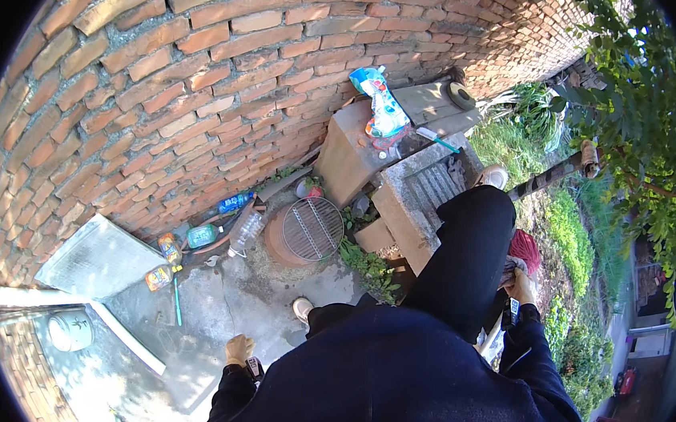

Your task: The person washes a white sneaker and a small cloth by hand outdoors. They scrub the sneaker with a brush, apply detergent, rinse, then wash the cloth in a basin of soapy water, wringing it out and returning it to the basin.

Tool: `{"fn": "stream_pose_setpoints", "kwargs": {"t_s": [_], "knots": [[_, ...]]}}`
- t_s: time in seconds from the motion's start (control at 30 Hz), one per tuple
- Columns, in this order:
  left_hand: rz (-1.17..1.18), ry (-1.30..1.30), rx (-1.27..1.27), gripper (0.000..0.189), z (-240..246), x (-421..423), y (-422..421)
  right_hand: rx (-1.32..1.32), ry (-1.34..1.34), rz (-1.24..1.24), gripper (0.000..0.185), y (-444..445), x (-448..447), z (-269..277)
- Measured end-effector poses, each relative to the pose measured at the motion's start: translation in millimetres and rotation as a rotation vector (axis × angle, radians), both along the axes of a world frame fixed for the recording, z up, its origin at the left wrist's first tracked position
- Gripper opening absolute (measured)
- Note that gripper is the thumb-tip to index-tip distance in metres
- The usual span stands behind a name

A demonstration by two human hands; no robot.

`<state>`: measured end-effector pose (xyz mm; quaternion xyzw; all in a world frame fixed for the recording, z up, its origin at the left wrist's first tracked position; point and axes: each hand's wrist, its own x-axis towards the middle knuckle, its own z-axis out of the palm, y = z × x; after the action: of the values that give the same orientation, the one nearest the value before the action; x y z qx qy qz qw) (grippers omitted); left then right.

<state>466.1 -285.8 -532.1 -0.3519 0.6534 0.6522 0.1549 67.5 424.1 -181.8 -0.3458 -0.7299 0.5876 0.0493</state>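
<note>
My left hand (240, 348) hangs over the concrete ground at my left side, its fingers curled in with nothing visible in them. On the other side, beside my raised right leg, my right hand (523, 286) grips a greyish-pink cloth (508, 271). A red bundle of cloth or yarn (523, 249) lies against that cloth; whether the two are joined, I cannot tell. My right leg reaches over a concrete washboard slab (426, 186), and part of the slab is hidden under my knee. A dark rag (456, 171) rests at the slab's upper side.
A detergent bag (388, 110) and a brush with a green handle (437, 140) sit on concrete blocks. A round wire rack (313, 229) covers a clay-coloured pot. Several bottles (201, 236) lie by the brick wall (206, 84). A white bucket (71, 331) and a pipe (127, 338) are at left.
</note>
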Motion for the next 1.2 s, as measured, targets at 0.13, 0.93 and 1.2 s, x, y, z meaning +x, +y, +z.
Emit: {"fn": "stream_pose_setpoints", "kwargs": {"t_s": [0.13, 0.93, 1.2], "knots": [[0.572, -0.054, 0.504, 0.014, 19, -24, 19, -0.253, -0.002, -0.194, 0.011, 12, 8, -12], [0.501, 0.227, 0.048, 0.035, 182, -157, -2, -0.124, -0.126, -0.207, 0.016, 7, 41, -149], [0.593, 0.166, -0.006, 0.036, 166, -24, 43, -0.126, -0.255, 0.117, 0.032, -61, -13, -144]]}}
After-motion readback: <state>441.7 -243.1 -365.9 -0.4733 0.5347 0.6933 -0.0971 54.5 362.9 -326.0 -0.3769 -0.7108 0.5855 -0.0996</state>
